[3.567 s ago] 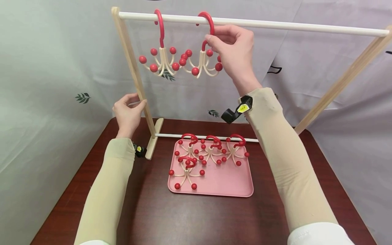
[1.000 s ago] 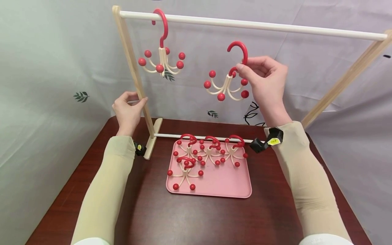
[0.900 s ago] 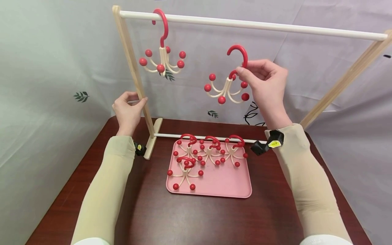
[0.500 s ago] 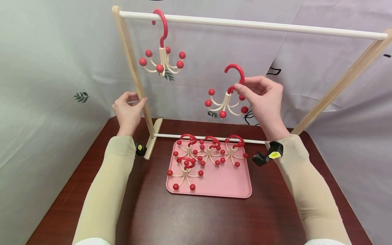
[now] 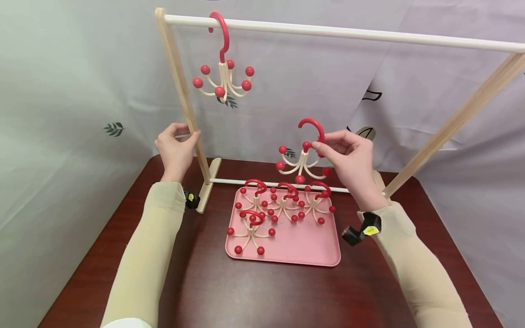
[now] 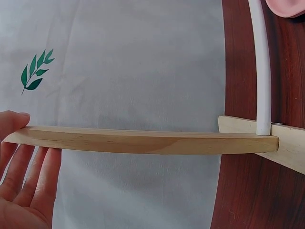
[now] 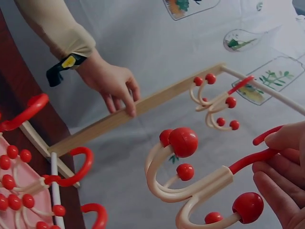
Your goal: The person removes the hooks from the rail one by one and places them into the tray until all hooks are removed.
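Note:
My right hand [image 5: 352, 159] pinches the red hook of a cream multi-arm hanger [image 5: 302, 160] with red ball tips. This hanger is in the air, just above the back edge of the pink tray [image 5: 305, 248]. In the right wrist view the held hanger [image 7: 205, 188] appears large, its hook between thumb and fingers. My left hand [image 5: 176, 150] grips the rack's left wooden post [image 5: 180, 77], thumb on one side and fingers on the other, as the left wrist view shows on the same post [image 6: 143, 140]. A matching hanger [image 5: 223, 75] hangs from the white top rod [image 5: 328, 31] near its left end.
Several like hangers [image 5: 251, 231] lie on the tray's back and left, their hooks upward. The rack's white lower bar [image 5: 227, 181] runs behind the tray. Its right post [image 5: 455, 120] slants beside my right hand. A pale cloth [image 5: 135, 68] backs the dark red table [image 5: 254, 296].
The hanger in my right hand hung on the rod at first; it came off, moved right, and has since dropped toward the tray. My left hand has stayed on the post.

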A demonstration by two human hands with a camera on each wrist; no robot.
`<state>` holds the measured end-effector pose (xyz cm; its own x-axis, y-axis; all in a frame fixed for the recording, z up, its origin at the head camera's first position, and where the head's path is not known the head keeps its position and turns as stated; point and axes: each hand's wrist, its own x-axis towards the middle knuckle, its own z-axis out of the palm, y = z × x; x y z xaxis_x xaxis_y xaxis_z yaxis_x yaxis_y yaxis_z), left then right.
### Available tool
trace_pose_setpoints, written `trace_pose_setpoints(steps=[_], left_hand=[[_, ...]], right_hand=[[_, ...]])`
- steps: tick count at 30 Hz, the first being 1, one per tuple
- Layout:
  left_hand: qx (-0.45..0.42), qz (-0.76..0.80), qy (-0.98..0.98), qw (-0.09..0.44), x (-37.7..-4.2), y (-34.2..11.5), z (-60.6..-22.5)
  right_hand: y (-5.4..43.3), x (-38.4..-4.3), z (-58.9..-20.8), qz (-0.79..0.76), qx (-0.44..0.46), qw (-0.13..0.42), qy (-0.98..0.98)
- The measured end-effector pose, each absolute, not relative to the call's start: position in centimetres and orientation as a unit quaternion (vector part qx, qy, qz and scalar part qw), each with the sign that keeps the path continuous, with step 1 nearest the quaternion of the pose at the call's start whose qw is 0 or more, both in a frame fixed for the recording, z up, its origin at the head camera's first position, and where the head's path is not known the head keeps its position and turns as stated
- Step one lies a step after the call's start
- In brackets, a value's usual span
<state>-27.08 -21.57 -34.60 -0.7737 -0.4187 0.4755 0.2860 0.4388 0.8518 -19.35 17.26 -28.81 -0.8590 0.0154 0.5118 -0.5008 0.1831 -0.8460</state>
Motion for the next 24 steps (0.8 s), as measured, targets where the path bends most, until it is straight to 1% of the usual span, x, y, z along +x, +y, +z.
trace_pose_setpoints(steps=[6, 24], left_hand=[[0.04, -0.528, -0.779, 0.337, -27.1, -21.6, -34.5], [0.041, -0.522, -0.783, 0.335, -26.8, -21.4, -34.2]], right_hand=[[17.5, -18.2, -30.1, 0.62, 0.179, 0.188, -0.74], [18.2, -14.2, -34.0, 0.617, 0.159, 0.101, -0.764]])
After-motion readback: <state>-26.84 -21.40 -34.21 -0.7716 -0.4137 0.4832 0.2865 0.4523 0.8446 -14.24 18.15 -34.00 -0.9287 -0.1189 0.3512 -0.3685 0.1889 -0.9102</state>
